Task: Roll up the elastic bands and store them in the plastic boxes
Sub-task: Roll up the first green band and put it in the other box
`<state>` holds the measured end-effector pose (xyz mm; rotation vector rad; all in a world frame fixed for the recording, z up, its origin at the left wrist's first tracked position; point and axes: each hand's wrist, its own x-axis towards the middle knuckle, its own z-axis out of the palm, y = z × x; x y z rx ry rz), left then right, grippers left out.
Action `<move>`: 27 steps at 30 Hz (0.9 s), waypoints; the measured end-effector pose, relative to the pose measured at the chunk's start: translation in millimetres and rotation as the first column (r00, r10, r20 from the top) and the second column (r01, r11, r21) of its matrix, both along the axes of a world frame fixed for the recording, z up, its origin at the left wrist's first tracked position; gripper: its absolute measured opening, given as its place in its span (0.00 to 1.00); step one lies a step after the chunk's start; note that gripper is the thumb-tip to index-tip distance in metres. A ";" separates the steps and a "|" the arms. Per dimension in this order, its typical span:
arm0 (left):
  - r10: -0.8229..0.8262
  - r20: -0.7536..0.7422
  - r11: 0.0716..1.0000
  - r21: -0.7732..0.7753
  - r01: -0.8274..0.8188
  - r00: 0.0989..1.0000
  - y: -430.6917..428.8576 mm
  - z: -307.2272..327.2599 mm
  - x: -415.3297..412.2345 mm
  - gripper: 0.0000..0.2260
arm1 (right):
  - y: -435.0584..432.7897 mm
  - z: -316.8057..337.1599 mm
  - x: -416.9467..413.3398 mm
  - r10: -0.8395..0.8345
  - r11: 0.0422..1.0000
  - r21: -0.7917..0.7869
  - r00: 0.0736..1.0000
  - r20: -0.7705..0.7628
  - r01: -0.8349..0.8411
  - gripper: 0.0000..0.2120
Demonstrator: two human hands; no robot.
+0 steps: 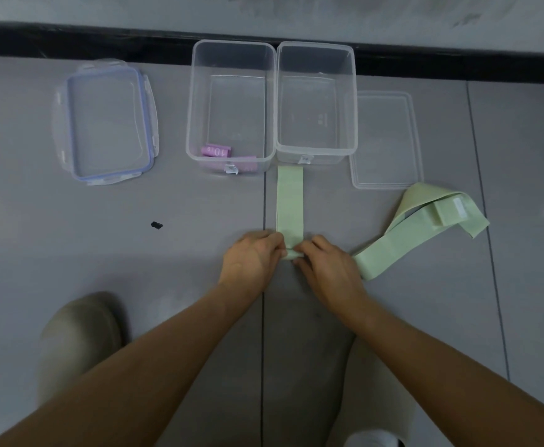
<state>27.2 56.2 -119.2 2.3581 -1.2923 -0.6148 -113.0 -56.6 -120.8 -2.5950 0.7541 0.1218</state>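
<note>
A light green elastic band (pixel 290 201) lies flat on the grey floor, running from the right plastic box (pixel 315 101) toward me. Its near end is folded into a small roll, pinched by my left hand (pixel 252 258) and my right hand (pixel 327 267). A second green band (pixel 422 227) lies loosely bunched to the right, touching my right hand. The left plastic box (pixel 231 104) holds rolled purple bands (pixel 217 151) at its near end. The right box holds no bands.
A blue-rimmed lid (pixel 106 121) lies left of the boxes and a clear lid (pixel 385 140) right of them. A black strip runs along the wall behind. A dark speck (pixel 156 225) marks the floor. My knee (pixel 80 333) and a white shoe (pixel 374 439) are near.
</note>
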 end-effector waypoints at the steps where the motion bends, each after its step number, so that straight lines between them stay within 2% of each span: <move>1: 0.008 0.006 1.000 -0.002 -0.008 1.000 -0.4 -1.1 0.6 0.04 | -1.4 1.0 2.0 -0.006 1.000 0.019 1.000 -0.007 0.006 0.09; 6: 0.006 0.020 1.000 -0.013 -0.005 1.000 1.5 -4.4 -0.2 0.06 | -0.2 2.8 0.6 -0.046 0.996 0.086 0.997 0.056 0.041 0.09; 9: 0.032 0.041 0.999 -0.025 -0.031 0.999 2.7 -5.6 -0.8 0.07 | 0.9 3.2 2.9 -0.087 0.990 0.111 0.996 0.032 0.083 0.08; 13: -0.047 0.055 0.995 -0.085 0.052 0.997 10.2 -7.2 -1.7 0.10 | -2.9 4.3 7.9 -0.146 0.978 0.151 0.989 0.009 0.143 0.09; 16: -0.038 0.044 0.997 -0.069 0.041 0.998 9.1 -6.7 1.6 0.10 | -4.3 5.9 9.8 -0.178 0.968 0.175 0.984 -0.015 0.177 0.10; 20: -0.038 0.040 0.999 -0.030 0.039 0.998 1.1 -8.5 5.7 0.08 | -8.3 7.6 10.3 -0.177 0.971 0.166 0.984 0.018 0.172 0.09; 23: -0.028 0.045 0.999 -0.021 0.029 0.999 -1.0 -7.6 7.0 0.07 | -9.0 8.2 12.2 -0.104 0.989 0.110 0.994 0.028 0.101 0.06; 27: -0.020 0.043 1.000 0.019 0.019 0.999 -9.1 -4.2 10.1 0.09 | -12.1 5.3 12.4 -0.030 0.998 0.051 0.998 -0.046 0.032 0.11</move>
